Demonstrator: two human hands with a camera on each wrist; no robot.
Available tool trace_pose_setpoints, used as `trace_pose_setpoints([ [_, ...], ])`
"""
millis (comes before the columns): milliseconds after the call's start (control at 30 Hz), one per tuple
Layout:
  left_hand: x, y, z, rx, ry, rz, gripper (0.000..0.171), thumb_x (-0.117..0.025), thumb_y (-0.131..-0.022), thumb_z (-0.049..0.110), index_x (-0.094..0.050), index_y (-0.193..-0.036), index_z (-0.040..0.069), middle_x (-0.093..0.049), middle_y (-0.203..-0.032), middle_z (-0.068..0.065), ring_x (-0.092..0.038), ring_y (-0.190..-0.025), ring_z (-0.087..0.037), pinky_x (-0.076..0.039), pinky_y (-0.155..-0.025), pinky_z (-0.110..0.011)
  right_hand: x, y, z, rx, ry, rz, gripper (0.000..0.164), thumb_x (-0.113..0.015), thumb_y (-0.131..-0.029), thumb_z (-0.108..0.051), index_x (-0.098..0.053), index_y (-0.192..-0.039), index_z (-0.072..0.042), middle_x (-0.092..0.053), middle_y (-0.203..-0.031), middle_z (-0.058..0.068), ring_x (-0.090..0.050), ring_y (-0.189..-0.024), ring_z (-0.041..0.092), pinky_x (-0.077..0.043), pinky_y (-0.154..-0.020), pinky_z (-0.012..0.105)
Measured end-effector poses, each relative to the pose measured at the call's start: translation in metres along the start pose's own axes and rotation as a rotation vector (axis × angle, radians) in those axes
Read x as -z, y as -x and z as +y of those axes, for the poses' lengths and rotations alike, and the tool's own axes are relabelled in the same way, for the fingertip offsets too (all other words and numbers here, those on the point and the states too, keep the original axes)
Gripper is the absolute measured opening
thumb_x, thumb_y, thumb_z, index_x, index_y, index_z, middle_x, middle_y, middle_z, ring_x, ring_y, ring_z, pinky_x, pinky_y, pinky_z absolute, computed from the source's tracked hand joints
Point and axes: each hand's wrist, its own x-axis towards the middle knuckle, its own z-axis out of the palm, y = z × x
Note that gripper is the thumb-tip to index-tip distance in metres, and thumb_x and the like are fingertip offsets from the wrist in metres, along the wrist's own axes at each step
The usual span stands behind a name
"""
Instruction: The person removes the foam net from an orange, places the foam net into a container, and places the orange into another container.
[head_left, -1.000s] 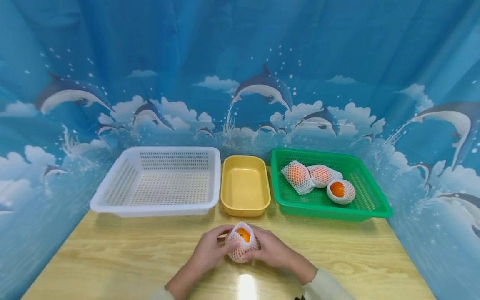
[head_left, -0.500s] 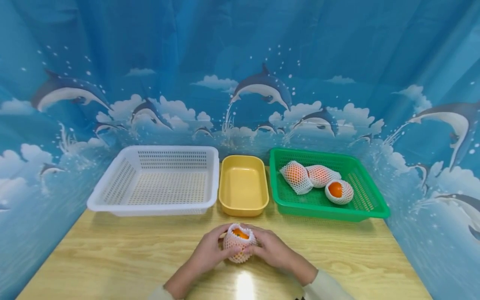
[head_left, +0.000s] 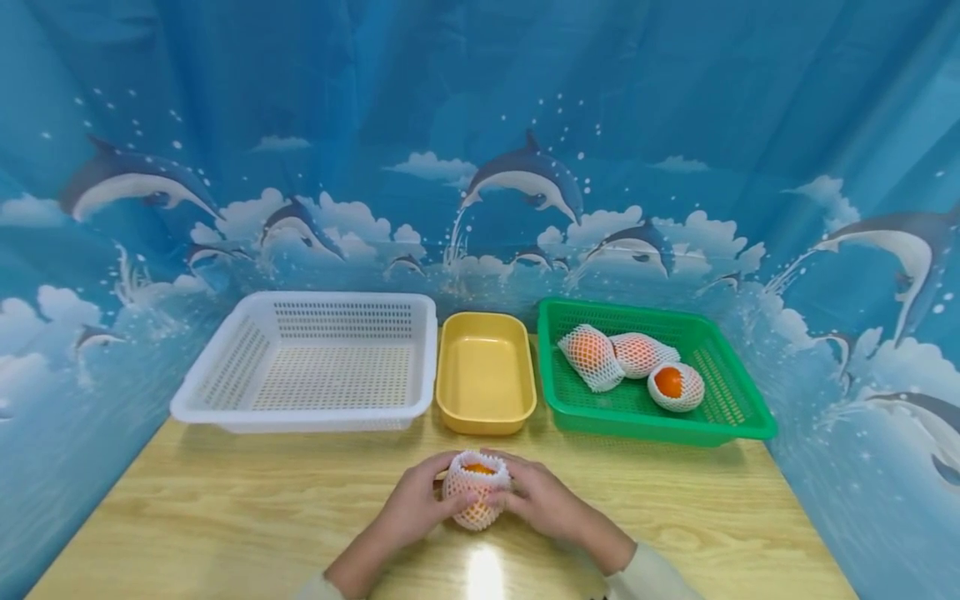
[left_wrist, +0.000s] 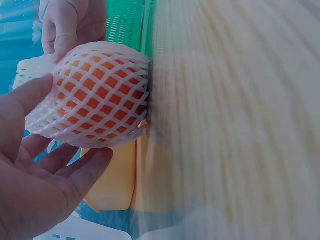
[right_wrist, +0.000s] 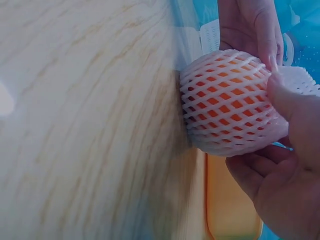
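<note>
An orange-coloured round fruit (head_left: 478, 469) sits on the table in a white foam net sleeve (head_left: 476, 518), its open end facing up. Only a sliver of bare fruit shows inside the sleeve's rim. My left hand (head_left: 412, 504) holds the sleeve from the left, thumb on the near side and fingers at the far side. From the right, my right hand (head_left: 551, 500) holds it the same way, the two thumbs close together in front. Both wrist views show the netted fruit resting on the wood, with the thumbs pressed to the sleeve's upper part (left_wrist: 37, 112).
Behind the hands stand a white slotted basket (head_left: 303, 421) at left, a yellow tray (head_left: 486, 425) in the middle and a green basket (head_left: 637, 425) at right. Inside the green one lie netted fruits (head_left: 590, 354), one with its orange top (head_left: 668, 382) showing. A dolphin-print curtain (head_left: 480, 83) hangs behind.
The sleeve's rim has come up around the fruit, so less bare orange shows. Fruit and sleeve have tipped more upright, and both hands have kept their hold.
</note>
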Motion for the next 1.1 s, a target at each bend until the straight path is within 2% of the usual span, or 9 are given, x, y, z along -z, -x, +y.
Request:
trace_pose_setpoints([
  [167, 0.001, 0.001, -0.001, -0.014, -0.007, 0.036, 0.049, -0.077, -0.082, 0.021, -0.06, -0.123, 0.0, -0.059, -0.127, -0.02, -0.058, -0.114, -0.036, -0.056, -0.088, -0.033, -0.001, 0.0, -0.003, -0.066, -0.024, -0.017, 0.079, -0.068, -0.087, -0.044, -0.038, -0.147, -0.002, -0.041, -0.149, 0.013, -0.042, -0.135, 0.032, -0.033, -0.111, 0.052],
  [300, 0.0, 0.002, 0.0, -0.032, -0.017, 0.073, 0.033, -0.078, -0.081, 0.019, -0.067, -0.108, 0.004, -0.062, -0.124, -0.016, -0.058, -0.115, -0.036, -0.055, -0.089, -0.036, -0.005, 0.0, -0.006, -0.126, -0.036, -0.023, 0.095, -0.074, -0.079, -0.048, -0.029, -0.152, -0.006, -0.037, -0.153, 0.011, -0.038, -0.137, 0.031, -0.031, -0.112, 0.053],
  [500, -0.004, 0.001, 0.001, -0.049, -0.027, 0.136, 0.012, -0.079, -0.08, 0.014, -0.069, -0.087, 0.011, -0.07, -0.112, -0.007, -0.064, -0.106, -0.028, -0.054, -0.092, -0.04, -0.011, 0.0, -0.006, -0.144, -0.038, -0.023, 0.102, -0.078, -0.074, -0.05, -0.028, -0.152, -0.009, -0.038, -0.152, 0.01, -0.039, -0.136, 0.031, -0.032, -0.111, 0.054],
  [667, -0.007, 0.0, 0.004, -0.043, -0.089, 0.218, 0.014, -0.08, -0.077, 0.012, -0.066, -0.079, 0.014, -0.074, -0.098, -0.004, -0.069, -0.093, -0.02, -0.056, -0.085, -0.034, -0.013, -0.002, -0.008, -0.141, -0.055, -0.018, 0.102, -0.08, -0.072, -0.048, -0.031, -0.151, -0.006, -0.039, -0.151, 0.01, -0.041, -0.135, 0.03, -0.033, -0.111, 0.052],
  [800, -0.007, -0.001, 0.004, -0.035, -0.1, 0.225, 0.014, -0.08, -0.078, 0.014, -0.069, -0.086, 0.012, -0.073, -0.092, 0.0, -0.068, -0.089, -0.017, -0.056, -0.084, -0.034, -0.013, -0.002, -0.008, -0.13, -0.055, -0.019, 0.098, -0.08, -0.073, -0.047, -0.035, -0.148, -0.003, -0.041, -0.15, 0.009, -0.044, -0.133, 0.028, -0.034, -0.111, 0.049],
  [900, -0.005, 0.0, 0.004, -0.028, -0.074, 0.176, 0.023, -0.079, -0.08, 0.019, -0.068, -0.098, 0.009, -0.071, -0.096, -0.001, -0.067, -0.095, -0.021, -0.055, -0.088, -0.038, -0.012, -0.002, -0.007, -0.115, -0.066, -0.022, 0.094, -0.079, -0.075, -0.047, -0.038, -0.147, -0.003, -0.048, -0.145, 0.008, -0.051, -0.126, 0.023, -0.04, -0.108, 0.044],
  [1033, -0.002, 0.002, 0.004, -0.002, -0.045, 0.095, 0.043, -0.078, -0.081, 0.027, -0.062, -0.114, 0.005, -0.068, -0.111, -0.008, -0.063, -0.108, -0.028, -0.053, -0.093, -0.039, -0.011, -0.001, -0.005, -0.106, -0.118, -0.034, 0.083, -0.076, -0.077, -0.045, -0.043, -0.145, -0.009, -0.058, -0.134, 0.001, -0.059, -0.113, 0.012, -0.047, -0.101, 0.033],
  [1100, -0.001, 0.002, 0.003, 0.013, -0.035, 0.06, 0.052, -0.078, -0.081, 0.03, -0.06, -0.121, 0.004, -0.066, -0.117, -0.01, -0.061, -0.111, -0.029, -0.052, -0.094, -0.04, -0.01, -0.001, -0.004, -0.099, -0.139, -0.041, 0.078, -0.075, -0.079, -0.044, -0.045, -0.144, -0.012, -0.058, -0.133, -0.001, -0.059, -0.113, 0.011, -0.047, -0.101, 0.032],
])
